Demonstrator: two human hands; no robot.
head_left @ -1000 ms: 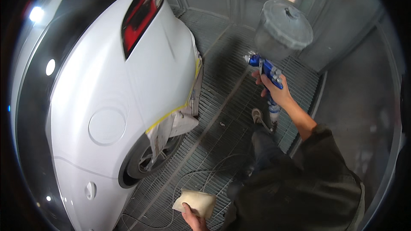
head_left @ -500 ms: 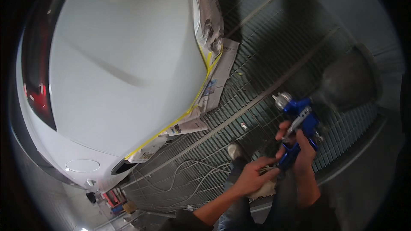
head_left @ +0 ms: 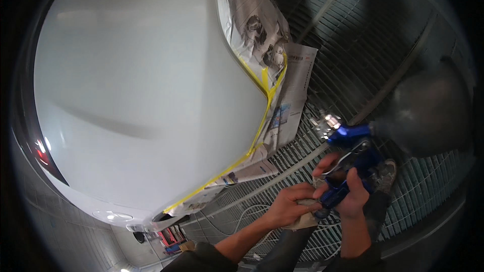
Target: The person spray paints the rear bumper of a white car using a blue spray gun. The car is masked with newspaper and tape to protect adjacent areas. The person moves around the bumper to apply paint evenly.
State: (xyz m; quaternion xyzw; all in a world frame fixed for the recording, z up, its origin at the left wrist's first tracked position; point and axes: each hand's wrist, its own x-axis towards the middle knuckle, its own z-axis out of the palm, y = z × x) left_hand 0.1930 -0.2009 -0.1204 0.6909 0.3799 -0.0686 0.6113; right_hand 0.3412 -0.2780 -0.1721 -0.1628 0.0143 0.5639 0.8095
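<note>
My right hand (head_left: 353, 191) grips a blue spray gun (head_left: 365, 156) by its handle, with fingers around the trigger. The gun's silver nozzle end points up and left toward the white car panel (head_left: 146, 70). A large greyish, hazy cup (head_left: 428, 113) sits on the gun's far right side. My left hand (head_left: 292, 204) is closed at the base of the handle, with a tan cloth (head_left: 301, 217) between and below its fingers. How its fingertips meet the handle is partly hidden. A gap separates the gun from the panel.
Newspaper masking (head_left: 297, 80) with yellow tape (head_left: 259, 141) edges the panel. A floor grating (head_left: 333, 35) lies below, with a pale hose (head_left: 244, 216) across it. My shoe (head_left: 386, 175) stands on the grating. Red items (head_left: 171, 236) are at lower left.
The view has shifted, bringing the panel and masking further right in the picture. The spray gun stays in my right hand; my left hand remains by its handle, with more of the cloth showing.
</note>
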